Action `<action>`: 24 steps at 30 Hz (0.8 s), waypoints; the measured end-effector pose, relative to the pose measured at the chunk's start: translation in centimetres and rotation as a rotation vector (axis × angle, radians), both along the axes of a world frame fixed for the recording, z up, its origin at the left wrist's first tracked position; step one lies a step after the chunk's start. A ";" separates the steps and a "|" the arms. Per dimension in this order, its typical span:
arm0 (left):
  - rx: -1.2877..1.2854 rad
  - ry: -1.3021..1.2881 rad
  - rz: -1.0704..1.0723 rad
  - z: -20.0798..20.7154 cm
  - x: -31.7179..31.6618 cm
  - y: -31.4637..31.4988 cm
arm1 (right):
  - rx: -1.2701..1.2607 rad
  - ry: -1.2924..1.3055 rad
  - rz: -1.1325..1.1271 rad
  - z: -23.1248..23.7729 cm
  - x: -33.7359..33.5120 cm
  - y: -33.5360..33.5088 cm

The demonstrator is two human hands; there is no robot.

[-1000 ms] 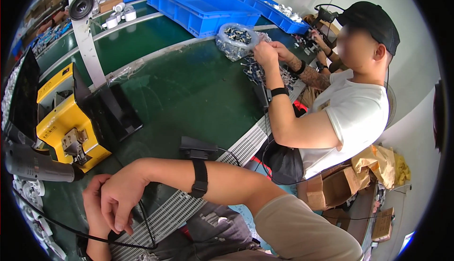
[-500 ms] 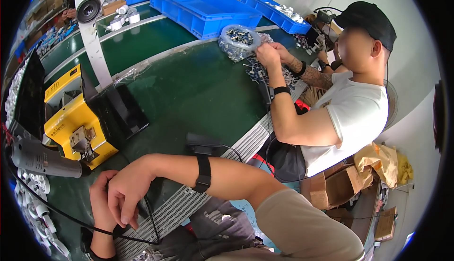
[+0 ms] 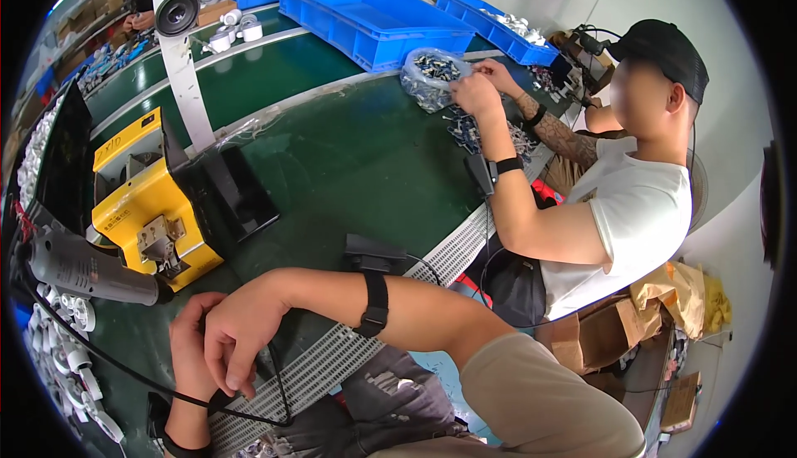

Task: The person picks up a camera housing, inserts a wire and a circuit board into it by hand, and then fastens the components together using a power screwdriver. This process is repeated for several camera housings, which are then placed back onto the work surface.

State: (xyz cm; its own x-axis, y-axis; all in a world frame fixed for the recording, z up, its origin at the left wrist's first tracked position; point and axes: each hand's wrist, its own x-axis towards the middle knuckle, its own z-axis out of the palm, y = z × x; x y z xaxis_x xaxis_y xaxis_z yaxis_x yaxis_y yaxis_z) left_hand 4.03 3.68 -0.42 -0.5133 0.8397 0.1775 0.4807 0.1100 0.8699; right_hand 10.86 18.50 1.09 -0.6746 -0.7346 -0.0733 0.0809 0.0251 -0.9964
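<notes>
My left hand (image 3: 189, 350) rises from the lower left beside the table edge, its fingers bent and mostly hidden behind my other hand. Across it lies my right hand (image 3: 242, 321), with fingers loosely bent and a little apart, holding nothing that shows. A black strap (image 3: 375, 304) rings my right forearm and carries a small black device (image 3: 375, 252). Near both hands runs a black cable (image 3: 133, 377), passing over my left wrist. The closest tools are a grey cylindrical tool (image 3: 95, 275) and a yellow machine (image 3: 158, 221) with a metal fixture, neither touched.
At right a person in a white shirt (image 3: 643, 192) handles a clear plastic bag (image 3: 427, 85) of small parts. Blue bins (image 3: 374, 39) stand behind. A black flat device (image 3: 237, 192) lies near the machine; white round fittings (image 3: 75, 367) line the left. A white post (image 3: 184, 85) rises beyond.
The whole view has shifted slightly, moving the scene right and a little down. My hands keep the same crossed pose. The other person's hands have moved slightly at the bag.
</notes>
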 end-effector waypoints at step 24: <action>0.039 0.104 -0.108 0.8 -0.6 -0.6 | 0.073 0.011 0.035 0.5 -0.1 0.0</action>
State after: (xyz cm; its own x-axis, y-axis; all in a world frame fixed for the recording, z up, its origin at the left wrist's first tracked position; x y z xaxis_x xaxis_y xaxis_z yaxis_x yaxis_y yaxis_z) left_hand 3.39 3.09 0.35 -0.3974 0.8804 0.2586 0.5761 0.0200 0.8172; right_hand 10.71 18.53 1.63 -0.6496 -0.7506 -0.1205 0.0678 0.1007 -0.9926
